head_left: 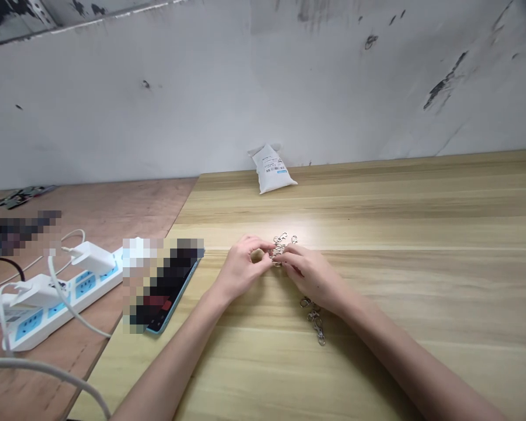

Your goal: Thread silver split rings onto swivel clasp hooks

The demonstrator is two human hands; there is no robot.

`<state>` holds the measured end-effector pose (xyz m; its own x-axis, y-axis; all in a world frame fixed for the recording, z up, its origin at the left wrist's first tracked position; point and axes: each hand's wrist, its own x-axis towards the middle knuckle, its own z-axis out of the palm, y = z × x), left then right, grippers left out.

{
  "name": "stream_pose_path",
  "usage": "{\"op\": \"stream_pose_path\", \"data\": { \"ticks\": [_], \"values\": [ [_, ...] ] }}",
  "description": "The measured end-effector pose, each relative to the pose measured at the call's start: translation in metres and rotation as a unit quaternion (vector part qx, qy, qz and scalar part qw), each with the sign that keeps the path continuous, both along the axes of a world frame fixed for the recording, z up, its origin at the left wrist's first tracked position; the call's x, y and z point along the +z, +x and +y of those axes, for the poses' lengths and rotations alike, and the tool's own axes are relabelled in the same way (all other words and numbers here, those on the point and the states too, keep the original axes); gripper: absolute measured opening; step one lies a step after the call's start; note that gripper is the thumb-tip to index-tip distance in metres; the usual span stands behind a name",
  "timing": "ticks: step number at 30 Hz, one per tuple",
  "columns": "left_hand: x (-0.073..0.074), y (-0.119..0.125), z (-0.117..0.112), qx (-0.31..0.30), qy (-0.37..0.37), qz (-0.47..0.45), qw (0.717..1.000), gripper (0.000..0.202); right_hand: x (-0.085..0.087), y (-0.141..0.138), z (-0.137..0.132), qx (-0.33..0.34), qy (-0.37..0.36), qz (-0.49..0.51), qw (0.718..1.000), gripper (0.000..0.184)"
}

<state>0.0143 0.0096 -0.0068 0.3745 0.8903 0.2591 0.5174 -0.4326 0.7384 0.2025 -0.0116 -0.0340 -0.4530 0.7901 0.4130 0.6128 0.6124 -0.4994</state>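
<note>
My left hand [241,266] and my right hand [309,275] meet over a light wooden table [398,234]. Both pinch small silver metal clasps [280,242] from a little heap lying just beyond the fingertips. The fingers of each hand are curled and pressed together on the metal pieces between them. A short string of linked clasps [315,318] lies on the table beneath my right wrist.
A small white labelled bag [272,169] rests against the wall at the table's back edge. A phone [166,292] lies left of my left hand. On the reddish board to the left sits a white power strip [52,298] with chargers and cables.
</note>
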Motion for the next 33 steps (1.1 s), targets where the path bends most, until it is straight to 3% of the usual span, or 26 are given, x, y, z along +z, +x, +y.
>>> {"op": "stream_pose_path", "data": {
  "ticks": [7, 14, 28, 33],
  "values": [
    [0.001, 0.001, 0.0, -0.002, 0.011, 0.013, 1.0, 0.023, 0.011, 0.003, -0.002, -0.041, 0.003, -0.117, 0.992, 0.018],
    [-0.002, -0.001, 0.001, -0.021, 0.034, 0.027, 0.999, 0.023, 0.015, 0.002, -0.006, -0.086, -0.029, -0.012, 0.996, 0.012],
    [-0.006, 0.003, -0.001, -0.059, 0.119, 0.074, 0.988, 0.022, 0.018, 0.002, -0.007, -0.089, -0.076, 0.038, 0.992, 0.012],
    [-0.006, 0.004, -0.001, -0.061, 0.142, 0.082, 0.985, 0.022, 0.02, 0.001, -0.008, -0.06, -0.107, 0.042, 0.992, 0.015]
  ]
}}
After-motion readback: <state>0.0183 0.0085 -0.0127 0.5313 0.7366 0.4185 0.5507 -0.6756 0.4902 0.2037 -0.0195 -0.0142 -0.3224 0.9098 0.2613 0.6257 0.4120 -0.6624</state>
